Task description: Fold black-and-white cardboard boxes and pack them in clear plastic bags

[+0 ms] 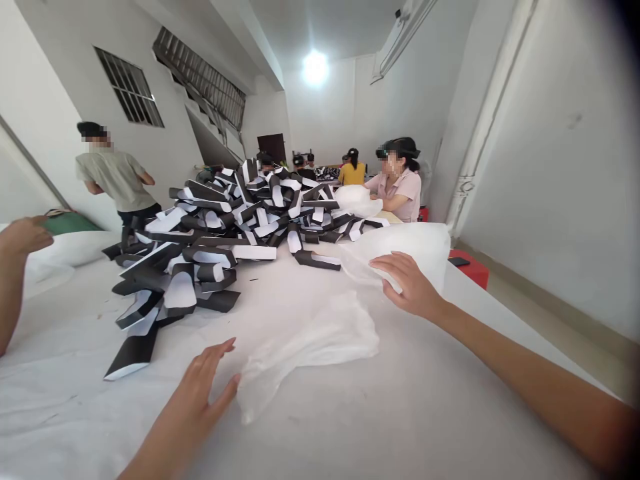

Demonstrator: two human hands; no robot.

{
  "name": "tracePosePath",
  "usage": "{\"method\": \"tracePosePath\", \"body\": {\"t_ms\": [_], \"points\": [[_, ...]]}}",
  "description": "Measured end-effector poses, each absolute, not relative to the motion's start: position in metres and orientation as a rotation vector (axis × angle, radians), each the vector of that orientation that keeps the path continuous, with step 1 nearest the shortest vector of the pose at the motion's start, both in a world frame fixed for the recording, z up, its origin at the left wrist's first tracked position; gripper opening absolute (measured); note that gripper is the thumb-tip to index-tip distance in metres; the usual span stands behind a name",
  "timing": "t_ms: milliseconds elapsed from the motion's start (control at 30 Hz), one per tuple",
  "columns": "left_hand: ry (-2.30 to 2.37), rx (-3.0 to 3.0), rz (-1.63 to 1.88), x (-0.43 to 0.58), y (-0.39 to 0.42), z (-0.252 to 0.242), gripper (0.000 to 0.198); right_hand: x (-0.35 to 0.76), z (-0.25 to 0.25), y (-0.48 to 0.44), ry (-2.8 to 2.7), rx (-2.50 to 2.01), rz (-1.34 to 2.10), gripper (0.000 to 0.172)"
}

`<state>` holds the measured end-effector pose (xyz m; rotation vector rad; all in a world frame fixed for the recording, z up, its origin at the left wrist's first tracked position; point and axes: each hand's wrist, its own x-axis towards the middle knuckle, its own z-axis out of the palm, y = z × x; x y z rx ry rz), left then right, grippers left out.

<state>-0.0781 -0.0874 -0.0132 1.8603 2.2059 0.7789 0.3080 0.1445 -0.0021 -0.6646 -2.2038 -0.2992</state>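
A thin white plastic bag [320, 337] lies crumpled on the white-covered table in front of me. My left hand [200, 383] is beside its left end, thumb and fingers apart, with nothing between them. Farther right, my right hand [413, 287] is over the near edge of a second white plastic bag [420, 247], its fingers spread; whether they touch the film I cannot tell. Beyond both hands rises a big heap of folded black-and-white card pieces [260, 207]. One black piece [133, 357] sticks out at the heap's near left.
Another person's hand [25, 237] reaches in at the left edge, by a white bag [75, 257]. A seated person in pink [407, 183] is at the far right side. A red stool [470, 267] with a phone stands right of the table [425, 400].
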Motion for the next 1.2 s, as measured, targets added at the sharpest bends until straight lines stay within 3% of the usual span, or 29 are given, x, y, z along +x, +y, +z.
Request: {"method": "tracePosePath", "body": {"t_ms": [233, 300, 400, 533, 633, 800, 900, 1000, 1200], "points": [[2.078, 1.777, 0.737, -0.056, -0.042, 0.022, 0.052, 0.241, 0.021, 0.088, -2.524, -0.266, -0.043, 0.02], [2.003, 1.79, 0.656, -0.035, -0.013, 0.023, 0.056, 0.228, 0.01, 0.076, -2.658, -0.263, 0.012, 0.026], [1.91, 1.807, 0.545, -0.006, 0.026, 0.011, 0.039, 0.216, -0.01, 0.064, -2.813, -0.319, -0.057, 0.033], [1.803, 1.834, 0.763, -0.002, 0.054, -0.006, 0.029, 0.216, -0.026, 0.058, -2.871, -0.367, -0.116, 0.018], [1.856, 1.75, 0.965, -0.03, 0.061, -0.003, 0.027, 0.219, -0.031, 0.054, -2.877, -0.275, -0.097, 0.025], [1.909, 1.528, 1.058, -0.068, 0.055, 0.015, 0.045, 0.216, -0.031, 0.045, -2.826, -0.062, -0.302, 0.024], [1.701, 1.504, 0.765, -0.057, 0.044, 0.018, 0.053, 0.213, -0.03, 0.044, -2.786, -0.053, -0.382, 0.02], [1.598, 1.656, 0.477, -0.039, 0.037, 0.011, 0.043, 0.213, -0.031, 0.046, -2.732, -0.142, -0.449, 0.021], [2.004, 1.683, 0.837, -0.056, 0.052, 0.001, 0.023, 0.216, -0.026, 0.035, -2.819, -0.191, -0.287, 0.027]]}}
